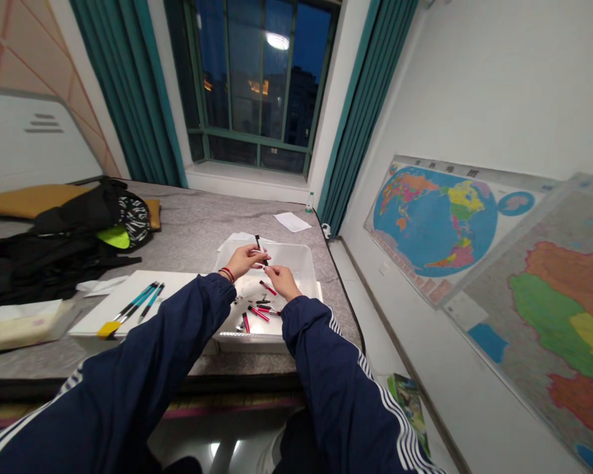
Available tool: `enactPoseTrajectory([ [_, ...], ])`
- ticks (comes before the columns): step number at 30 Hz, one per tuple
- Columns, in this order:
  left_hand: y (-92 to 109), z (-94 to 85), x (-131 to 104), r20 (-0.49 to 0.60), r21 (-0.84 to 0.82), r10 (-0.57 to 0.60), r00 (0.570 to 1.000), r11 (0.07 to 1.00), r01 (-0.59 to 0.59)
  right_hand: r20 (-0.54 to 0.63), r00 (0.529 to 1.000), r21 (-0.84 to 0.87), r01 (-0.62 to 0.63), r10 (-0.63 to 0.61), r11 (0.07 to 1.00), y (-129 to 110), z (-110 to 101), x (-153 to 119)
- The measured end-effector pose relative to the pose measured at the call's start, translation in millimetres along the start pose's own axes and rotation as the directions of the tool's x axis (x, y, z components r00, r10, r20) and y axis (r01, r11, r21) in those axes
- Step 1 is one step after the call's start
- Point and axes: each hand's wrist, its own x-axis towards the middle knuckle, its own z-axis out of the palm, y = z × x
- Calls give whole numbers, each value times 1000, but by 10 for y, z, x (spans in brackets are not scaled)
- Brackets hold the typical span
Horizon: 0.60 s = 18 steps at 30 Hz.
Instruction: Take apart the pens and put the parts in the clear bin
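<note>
My left hand [244,261] pinches a slim pen [257,241] with a black end that points up and away. At its lower end, the fingertips of my right hand [282,281] are closed on a small dark part; I cannot tell whether it is attached. Both hands are above a translucent plastic bin [252,338]. Inside the bin, below my hands, lie several red pen barrels [258,314] and small black pen parts [263,302].
Left of the bin, a white box [178,284] carries blue pens [139,301] and a yellow object [108,329]. Farther left are a tissue pack [24,324] and a black backpack [69,230]. Paper [292,222] and a bottle [310,202] are near the window.
</note>
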Motion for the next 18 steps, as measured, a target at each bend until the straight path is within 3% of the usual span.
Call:
enactPoseTrajectory([
  [5,21,11,-25,63,74,-15,998,997,10,-57,996,36,-67,69,997,53,8,6],
  [10,16,7,-11,44,150,-7,999,989,0,-146,980,82,-127,138,989,59,31,-9],
  [16,23,26,-25,38,153,-4,999,988,-1,-43,999,126,-24,29,992,37,46,19],
  [18,14,26,-26,48,171,-4,999,985,-4,-58,997,105,-36,43,994,60,38,24],
])
